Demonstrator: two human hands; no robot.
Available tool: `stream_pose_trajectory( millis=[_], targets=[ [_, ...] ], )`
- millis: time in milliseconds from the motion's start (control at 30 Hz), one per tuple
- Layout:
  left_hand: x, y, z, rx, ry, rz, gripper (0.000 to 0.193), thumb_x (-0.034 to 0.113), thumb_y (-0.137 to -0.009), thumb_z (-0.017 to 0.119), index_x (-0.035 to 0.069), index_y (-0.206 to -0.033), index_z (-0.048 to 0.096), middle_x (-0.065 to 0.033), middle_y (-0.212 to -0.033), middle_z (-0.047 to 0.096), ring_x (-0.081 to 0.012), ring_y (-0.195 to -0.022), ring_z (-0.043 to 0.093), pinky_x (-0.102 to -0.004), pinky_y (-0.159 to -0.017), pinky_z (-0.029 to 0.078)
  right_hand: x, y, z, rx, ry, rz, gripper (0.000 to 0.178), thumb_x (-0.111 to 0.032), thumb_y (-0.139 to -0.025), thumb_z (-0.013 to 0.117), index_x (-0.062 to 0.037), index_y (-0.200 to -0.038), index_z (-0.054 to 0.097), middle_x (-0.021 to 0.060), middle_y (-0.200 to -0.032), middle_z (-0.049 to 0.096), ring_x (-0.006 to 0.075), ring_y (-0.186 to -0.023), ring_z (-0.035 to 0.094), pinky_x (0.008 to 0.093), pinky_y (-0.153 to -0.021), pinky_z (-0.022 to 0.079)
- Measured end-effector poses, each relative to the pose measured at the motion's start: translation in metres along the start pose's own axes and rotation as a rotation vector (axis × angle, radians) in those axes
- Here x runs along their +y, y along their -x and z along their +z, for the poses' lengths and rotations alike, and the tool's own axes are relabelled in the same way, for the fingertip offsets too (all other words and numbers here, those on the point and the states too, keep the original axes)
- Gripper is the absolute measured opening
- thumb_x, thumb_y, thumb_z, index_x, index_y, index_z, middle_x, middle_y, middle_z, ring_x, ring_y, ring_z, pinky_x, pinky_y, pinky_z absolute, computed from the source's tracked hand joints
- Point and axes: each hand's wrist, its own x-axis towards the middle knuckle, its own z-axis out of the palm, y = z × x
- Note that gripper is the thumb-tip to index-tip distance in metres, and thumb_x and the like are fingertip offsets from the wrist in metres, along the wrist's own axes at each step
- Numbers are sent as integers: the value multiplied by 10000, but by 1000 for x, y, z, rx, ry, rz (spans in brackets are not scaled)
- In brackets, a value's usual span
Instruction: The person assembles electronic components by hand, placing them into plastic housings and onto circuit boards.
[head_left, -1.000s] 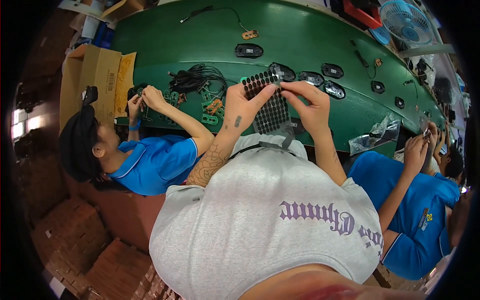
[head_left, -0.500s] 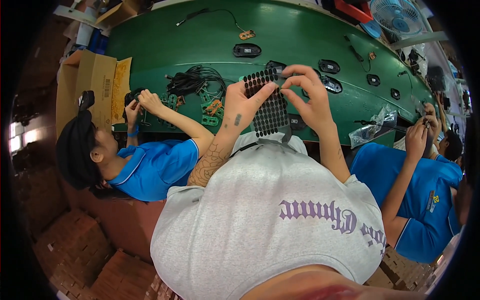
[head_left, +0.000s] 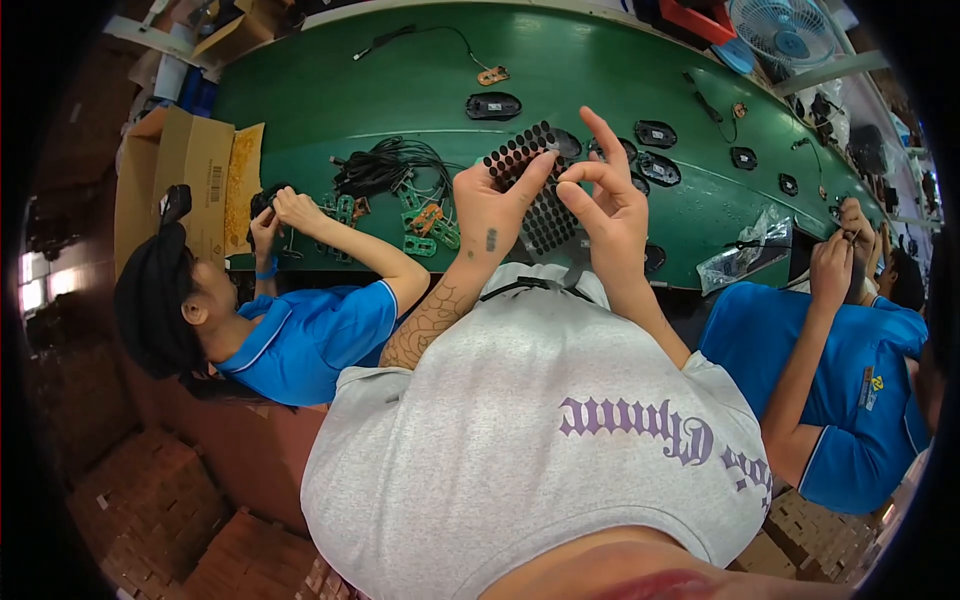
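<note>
My left hand [head_left: 492,208] is closed on a clear sheet of black oval stickers [head_left: 551,224], its thumb pressed over the front. The sheet is bent under the thumb, and its rows of small ovals show above and below it. My right hand [head_left: 618,212] is at the sheet's right edge. Its thumb and a bent finger are pinched together while another finger points up; whatever lies between the tips is too small to make out. A dark rounded piece [head_left: 566,144] shows just beyond the left thumb, partly hidden.
Black mouse shells [head_left: 493,105] lie about the green table [head_left: 330,70]. Left of me are coiled black cables [head_left: 390,165], green circuit boards [head_left: 420,244] and a cardboard box [head_left: 190,185]. Co-workers in blue shirts sit on both sides. A plastic bag [head_left: 750,255] lies at right.
The sticker sheet has tilted and bent in my left hand. My right hand has moved slightly down and left, one finger now raised upright.
</note>
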Motion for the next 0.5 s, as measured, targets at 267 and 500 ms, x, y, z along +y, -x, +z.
stream_pose_trajectory(
  millis=[267,500],
  targets=[
    [-8,1,17,162,200,165,166,127,-891,697,-1,-988,738,-22,-875,731,-53,-724,599,-165,-640,452,1,13,11,98,0,-60,45,-45,-798,695,-76,-829,682,142,-1497,375,293,-1419,253,416,-1163,151],
    [-15,-8,32,210,504,242,274,193,-976,592,-10,-1137,680,-61,-1098,710,-82,-953,617,-188,-846,454,-6,17,9,30,-398,295,92,-8,-852,646,-24,-942,654,62,-956,600,113,-818,506,207,-732,423]
  ],
)
